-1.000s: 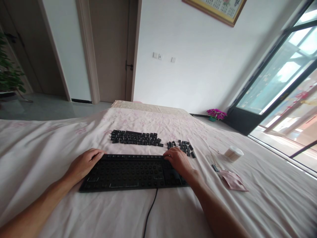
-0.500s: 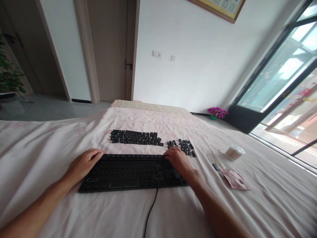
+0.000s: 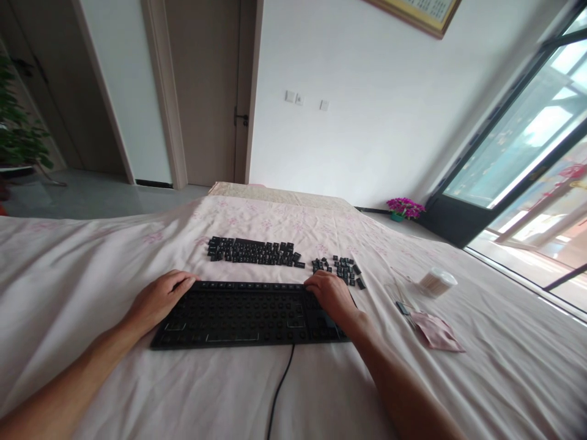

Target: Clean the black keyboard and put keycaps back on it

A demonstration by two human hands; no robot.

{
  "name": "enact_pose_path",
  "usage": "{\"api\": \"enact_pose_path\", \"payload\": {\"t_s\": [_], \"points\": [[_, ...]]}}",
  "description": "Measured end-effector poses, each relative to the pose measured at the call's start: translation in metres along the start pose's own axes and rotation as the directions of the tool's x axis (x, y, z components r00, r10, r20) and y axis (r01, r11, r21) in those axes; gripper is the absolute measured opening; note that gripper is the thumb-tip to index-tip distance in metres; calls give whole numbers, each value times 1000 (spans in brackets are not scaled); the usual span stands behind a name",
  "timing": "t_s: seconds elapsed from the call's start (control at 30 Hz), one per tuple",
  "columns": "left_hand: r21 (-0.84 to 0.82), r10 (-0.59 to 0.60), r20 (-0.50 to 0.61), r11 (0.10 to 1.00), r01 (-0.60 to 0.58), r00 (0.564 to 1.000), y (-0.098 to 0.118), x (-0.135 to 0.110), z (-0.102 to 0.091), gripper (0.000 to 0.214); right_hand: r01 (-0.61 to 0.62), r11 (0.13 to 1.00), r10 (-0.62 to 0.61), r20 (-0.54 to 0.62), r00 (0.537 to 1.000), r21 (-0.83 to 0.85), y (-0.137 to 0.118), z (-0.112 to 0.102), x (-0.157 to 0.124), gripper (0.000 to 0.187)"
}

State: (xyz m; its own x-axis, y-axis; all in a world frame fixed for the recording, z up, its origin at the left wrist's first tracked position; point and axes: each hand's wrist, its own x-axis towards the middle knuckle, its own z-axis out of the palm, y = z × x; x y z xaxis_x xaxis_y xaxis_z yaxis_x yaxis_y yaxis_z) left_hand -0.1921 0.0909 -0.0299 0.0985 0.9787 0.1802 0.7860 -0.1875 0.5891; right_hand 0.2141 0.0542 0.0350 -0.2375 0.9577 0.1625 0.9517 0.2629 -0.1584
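A black keyboard [image 3: 247,315] with its keycaps off lies flat on the bedsheet, its cable running toward me. My left hand [image 3: 160,300] grips its far left corner, thumb and fingers closed together. The far edge toward the right end is held by my right hand [image 3: 331,294], fingers curled over it and covering part of the number pad area. Just beyond the keyboard, loose black keycaps [image 3: 252,252] are laid out in rows. A smaller group of keycaps [image 3: 345,269] sits past my right hand, partly hidden by it.
On the right stand a clear tub of cotton swabs [image 3: 438,283], a folded pink cloth [image 3: 438,332] and a small dark-ended tool [image 3: 402,308]. The pale floral sheet [image 3: 220,391] is wrinkled. Beyond it are a wall, doors and a pot of purple flowers [image 3: 406,208].
The whole view has shifted slightly. Both hands keep their hold on the keyboard, which stays in about the same place relative to the keycaps.
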Motion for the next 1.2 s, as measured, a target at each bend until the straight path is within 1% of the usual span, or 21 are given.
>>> {"api": "enact_pose_path", "payload": {"t_s": [0.17, 0.27, 0.43, 0.5, 0.6, 0.77, 0.9, 1.0, 1.1, 1.2], "points": [[-16, 10, 1, 1000, -10, 1000, 0, 0, 0, 40, -9, 998, 8, -18, 1000, -66, -7, -1, -4, 27], [-17, 11, -4, 1000, -11, 1000, 1, 0, 0, 40, 19, 995, -20, -8, 1000, -93, -10, -4, -7, 29], [-10, 15, -11, 1000, -15, 1000, 3, -1, 0, 40, 69, 993, -70, -7, 998, -100, -11, -4, -10, 31], [-9, 18, -8, 1000, -18, 1000, 4, -1, -1, 41, 70, 993, -72, -16, 997, -90, -9, -2, -10, 32], [-4, 11, -5, 1000, -11, 1000, 5, -2, -2, 41, 18, 999, -20, -36, 999, -43, -5, 2, -8, 29], [-5, 3, -1, 1000, -3, 1000, 5, -1, -2, 41, -119, 989, 123, -45, 991, 89, 2, 6, -3, 23], [-12, 12, -6, 1000, -12, 1000, 5, -1, -2, 41, -155, 976, 164, -53, 985, 151, 8, 9, 1, 22], [-14, 4, -8, 1000, -4, 1000, 6, -1, -1, 41, -191, 961, 200, -26, 979, 202, 12, 11, 3, 22], [-19, 2, -9, 1000, -3, 1000, 5, -1, -1, 41, -196, 962, 203, -16, 979, 191, 11, 10, 2, 22], [-25, 10, -17, 1000, -10, 1000, 5, -1, -1, 40, -134, 986, 139, -46, 989, 103, 4, 6, 0, 23]]}}
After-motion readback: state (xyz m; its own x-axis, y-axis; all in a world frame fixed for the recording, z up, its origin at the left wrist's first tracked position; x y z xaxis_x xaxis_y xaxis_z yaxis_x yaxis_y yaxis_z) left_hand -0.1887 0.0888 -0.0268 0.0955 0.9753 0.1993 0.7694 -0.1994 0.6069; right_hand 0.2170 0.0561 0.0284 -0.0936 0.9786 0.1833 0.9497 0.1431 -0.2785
